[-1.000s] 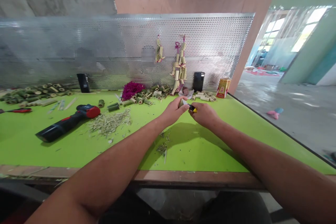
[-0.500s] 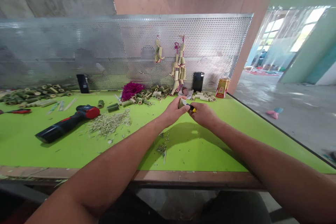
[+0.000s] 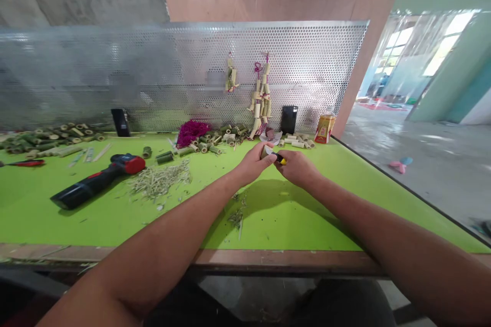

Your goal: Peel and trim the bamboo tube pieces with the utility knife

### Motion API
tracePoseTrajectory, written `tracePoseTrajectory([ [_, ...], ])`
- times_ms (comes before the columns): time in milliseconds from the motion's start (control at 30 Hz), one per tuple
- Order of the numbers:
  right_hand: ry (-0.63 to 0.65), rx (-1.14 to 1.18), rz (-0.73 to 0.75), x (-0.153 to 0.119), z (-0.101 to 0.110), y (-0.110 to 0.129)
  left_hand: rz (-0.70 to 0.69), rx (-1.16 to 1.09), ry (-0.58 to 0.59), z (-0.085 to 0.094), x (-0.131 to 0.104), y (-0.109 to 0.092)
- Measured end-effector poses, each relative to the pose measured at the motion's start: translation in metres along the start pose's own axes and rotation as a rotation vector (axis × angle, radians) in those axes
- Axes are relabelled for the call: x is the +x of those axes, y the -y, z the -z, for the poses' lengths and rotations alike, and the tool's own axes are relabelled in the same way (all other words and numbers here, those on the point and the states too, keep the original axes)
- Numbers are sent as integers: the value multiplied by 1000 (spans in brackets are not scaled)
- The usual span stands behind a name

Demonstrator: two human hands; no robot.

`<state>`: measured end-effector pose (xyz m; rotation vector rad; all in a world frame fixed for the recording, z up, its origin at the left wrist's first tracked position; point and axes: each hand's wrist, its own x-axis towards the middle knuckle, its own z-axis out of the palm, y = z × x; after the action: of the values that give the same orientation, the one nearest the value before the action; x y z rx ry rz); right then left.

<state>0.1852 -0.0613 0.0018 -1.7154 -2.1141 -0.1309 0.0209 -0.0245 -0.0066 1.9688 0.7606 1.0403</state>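
Note:
My left hand [image 3: 255,162] is closed around a short piece of bamboo [image 3: 264,152], holding it above the green tabletop. In my right hand [image 3: 297,166] is a utility knife [image 3: 281,159] with a black and yellow handle. The blade end meets the bamboo near my left thumb; how deep it sits I cannot tell. Below my hands lies a small scatter of bamboo shavings [image 3: 237,216]. Behind them, pale peeled bamboo pieces [image 3: 297,141] lie beside a crumpled paper [image 3: 271,135].
A cordless drill [image 3: 99,180] lies left, beside a heap of shavings [image 3: 161,179]. Green bamboo tubes [image 3: 49,139], a purple string bundle [image 3: 193,133], two phones [image 3: 289,119] and a bottle [image 3: 325,126] line the back. Strung bamboo figures [image 3: 262,94] hang on the perforated metal panel [image 3: 307,51].
Both hands stay in nearly the same place, with the knife still against the bamboo. The view has shifted very slightly.

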Motion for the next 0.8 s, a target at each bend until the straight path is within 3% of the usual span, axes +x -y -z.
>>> tracePoseTrajectory([
  [367,-2,-69,-53,1,4,2,9,166,-74,-5,-1,-8],
  [500,5,-16,-123,2,4,1,17,210,-163,-4,0,-12],
  [800,-30,122,-154,4,-1,-5,131,-152,-91,3,4,4],
])
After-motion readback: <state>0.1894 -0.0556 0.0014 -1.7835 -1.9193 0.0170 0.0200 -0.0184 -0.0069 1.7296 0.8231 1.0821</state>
